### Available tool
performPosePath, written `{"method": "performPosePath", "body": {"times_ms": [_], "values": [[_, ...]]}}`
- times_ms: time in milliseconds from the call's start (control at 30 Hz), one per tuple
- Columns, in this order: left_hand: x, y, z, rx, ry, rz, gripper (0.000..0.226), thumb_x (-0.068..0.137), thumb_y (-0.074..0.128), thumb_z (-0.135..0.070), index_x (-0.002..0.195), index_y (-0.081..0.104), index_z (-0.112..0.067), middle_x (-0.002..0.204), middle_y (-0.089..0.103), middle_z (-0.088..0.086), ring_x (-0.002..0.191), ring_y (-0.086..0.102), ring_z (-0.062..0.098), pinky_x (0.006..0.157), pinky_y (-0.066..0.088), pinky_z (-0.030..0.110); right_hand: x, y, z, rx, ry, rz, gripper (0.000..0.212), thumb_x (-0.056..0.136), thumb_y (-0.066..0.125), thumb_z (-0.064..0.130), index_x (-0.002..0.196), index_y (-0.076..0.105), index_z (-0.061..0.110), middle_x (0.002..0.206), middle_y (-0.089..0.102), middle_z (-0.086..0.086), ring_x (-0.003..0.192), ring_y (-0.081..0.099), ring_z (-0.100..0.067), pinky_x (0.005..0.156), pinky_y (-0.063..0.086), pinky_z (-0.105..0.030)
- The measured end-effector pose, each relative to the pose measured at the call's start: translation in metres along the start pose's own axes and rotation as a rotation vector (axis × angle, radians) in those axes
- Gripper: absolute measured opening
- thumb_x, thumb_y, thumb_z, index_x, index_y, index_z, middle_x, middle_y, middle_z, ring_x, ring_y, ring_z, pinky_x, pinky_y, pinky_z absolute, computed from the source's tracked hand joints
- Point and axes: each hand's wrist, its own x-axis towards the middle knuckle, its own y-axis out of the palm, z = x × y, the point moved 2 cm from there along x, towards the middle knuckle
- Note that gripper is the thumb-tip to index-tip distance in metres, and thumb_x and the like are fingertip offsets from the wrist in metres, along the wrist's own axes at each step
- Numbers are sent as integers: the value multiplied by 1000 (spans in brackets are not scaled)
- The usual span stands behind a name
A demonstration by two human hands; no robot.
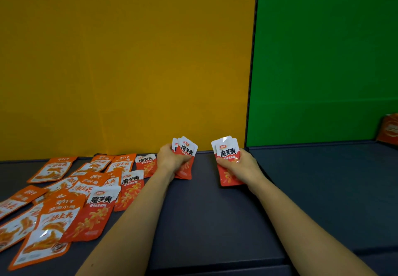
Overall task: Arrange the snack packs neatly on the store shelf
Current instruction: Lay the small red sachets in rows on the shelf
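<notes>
My left hand (170, 159) grips a fanned bunch of red-and-white snack packs (187, 151), upright near the back of the dark shelf (204, 211). To its right, my right hand (239, 166) holds a second small stack of the same red-and-white packs (227, 153), their lower ends touching the shelf. Loose packs lie scattered on the left of the shelf: several orange ones (53, 222) and a few red-and-white ones (97, 213), overlapping in a messy pile.
A yellow back panel (129, 60) rises behind the left section and a green one (323, 60) behind the right, with a dark post (251, 103) between them. An orange carton (388, 132) sits at the far right edge.
</notes>
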Motion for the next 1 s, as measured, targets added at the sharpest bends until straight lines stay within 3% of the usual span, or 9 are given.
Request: {"method": "performPosePath", "body": {"times_ms": [100,200,267,367,467,600,800,900,1000], "values": [[-8,-5,3,-231,-132,40,25,74,71,4,98,64,1,104,68,20,51,63,16,50,53,24,-3,-13,5,103,2,-20,36,75,77,27,105,63,13,107,69,-5,98,65,-22,86,52,-34],[-17,-5,-4,-361,-185,53,35,81,64,3,116,59,5,69,71,10,32,58,6,35,48,18,-7,-42,7,188,18,-3,15,79,74,21,86,61,24,100,68,-1,91,65,-18,80,50,-30],[-27,-2,-12,-409,-202,72,37,84,61,1,121,55,5,62,70,6,37,60,9,39,50,20,-8,-68,4,204,21,-6,16,81,71,17,78,57,26,91,67,1,80,64,-14,75,50,-28],[-46,13,-27,-443,-219,126,40,87,59,-3,126,51,1,111,64,19,61,58,18,57,49,31,-4,-111,-10,178,54,-64,16,84,64,15,74,55,23,78,64,2,69,60,-12,67,49,-26],[-60,35,-42,-445,-234,152,41,87,61,-8,127,50,-2,103,65,14,63,59,18,54,49,31,7,-146,-33,109,110,-91,13,84,58,14,72,57,18,74,63,-2,70,60,-18,69,49,-29],[-76,75,-60,-487,-230,149,29,87,61,-7,115,56,-4,78,69,8,53,63,17,35,50,22,27,-173,-65,-93,156,-38,7,80,64,19,86,66,15,89,68,-7,89,64,-24,88,51,-37],[-92,150,-81,-446,-220,161,37,87,60,-6,123,51,0,120,62,20,73,61,23,66,51,37,52,-184,-79,-313,99,2,31,82,64,28,108,66,12,114,67,-9,107,61,-27,90,48,-33],[-93,179,-92,-449,-222,120,37,88,60,-6,123,50,-1,123,60,20,103,63,32,76,48,39,62,-179,-78,-443,57,-7,42,83,60,39,115,63,13,122,63,-11,114,57,-30,89,44,-31],[-89,197,-93,-456,-208,98,37,88,59,-3,123,51,1,122,61,20,90,64,30,78,48,40,67,-176,-79,-514,33,5,47,82,59,44,116,63,12,125,60,-13,116,55,-33,89,44,-32]]}}
